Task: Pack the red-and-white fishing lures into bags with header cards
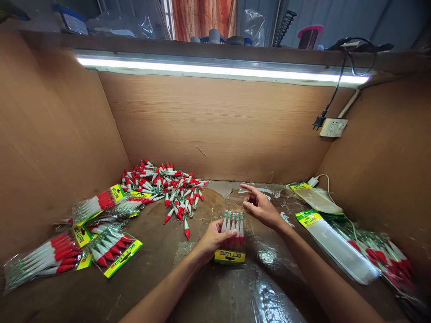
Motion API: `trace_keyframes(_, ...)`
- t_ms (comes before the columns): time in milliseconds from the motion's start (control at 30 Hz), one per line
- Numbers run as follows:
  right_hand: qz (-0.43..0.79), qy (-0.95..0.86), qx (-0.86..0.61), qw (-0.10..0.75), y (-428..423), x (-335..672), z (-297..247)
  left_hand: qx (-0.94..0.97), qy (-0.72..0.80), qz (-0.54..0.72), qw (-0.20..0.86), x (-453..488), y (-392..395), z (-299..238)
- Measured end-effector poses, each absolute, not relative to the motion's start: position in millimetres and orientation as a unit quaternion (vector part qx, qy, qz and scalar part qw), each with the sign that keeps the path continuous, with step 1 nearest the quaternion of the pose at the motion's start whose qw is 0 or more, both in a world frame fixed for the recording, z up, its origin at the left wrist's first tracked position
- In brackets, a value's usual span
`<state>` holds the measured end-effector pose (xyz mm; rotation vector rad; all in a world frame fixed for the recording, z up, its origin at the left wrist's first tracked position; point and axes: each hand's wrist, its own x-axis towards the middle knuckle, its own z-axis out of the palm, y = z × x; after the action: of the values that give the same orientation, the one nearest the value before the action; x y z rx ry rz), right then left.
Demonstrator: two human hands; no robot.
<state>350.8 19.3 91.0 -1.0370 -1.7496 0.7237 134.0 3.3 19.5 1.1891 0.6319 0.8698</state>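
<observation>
Packet (235, 242), clear plastic, red-and-white tapered lures (232, 223), yellow-green card (230, 256): left hand (214, 237) grasping. Right hand (261, 209): released, packet's two o'clock.

Long wht tube light (222, 70) & orange cloth curtain (204, 18) high beyond R hand (260, 207), boxy wht plastic outlet (332, 128) up to its R.

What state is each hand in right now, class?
Left hand: closed, holding a packet of lures.
Right hand: partly open, apparently empty.
</observation>
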Motion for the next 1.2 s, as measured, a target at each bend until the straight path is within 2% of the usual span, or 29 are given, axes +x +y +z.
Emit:
trace_keyframes(133,0.449,-0.665,-0.420,0.423,22.4,348.7,80.2,0.531,0.277,0.392,0.698,134.5,3.0,24.2)
trace_keyframes(367,0.499,-0.669,-0.399,0.379,22.8,339.7,67.4,0.537,0.314,0.441,0.647,130.3,10.5,30.2)
trace_keyframes(433,0.425,-0.689,-0.435,0.395,20.7,335.5,67.5,0.546,0.342,0.451,0.618,128.8,14.0,27.3)
trace_keyframes(567,0.086,-0.743,-0.470,0.468,7.0,321.1,73.9,0.586,0.383,0.465,0.542,128.4,16.1,25.9)
trace_keyframes(667,-0.034,-0.818,-0.414,0.399,-6.6,303.2,81.1,0.637,0.395,0.470,0.466,127.8,10.5,33.2)
trace_keyframes(800,-0.080,-0.868,-0.406,0.274,-13.2,286.9,90.6,0.698,0.414,0.454,0.368,124.9,-1.4,44.4)
trace_keyframes(1000,-0.094,-0.890,-0.413,0.171,-8.0,297.7,103.1,0.752,0.420,0.410,0.299,124.9,-11.1,47.7)
trace_keyframes(1100,-0.084,-0.890,-0.413,0.176,-7.8,305.2,100.9,0.765,0.412,0.400,0.290,127.3,-15.0,49.2)
trace_keyframes(1200,-0.021,-0.865,-0.425,0.264,-9.1,309.7,92.5,0.770,0.397,0.400,0.300,128.5,-18.3,53.9)
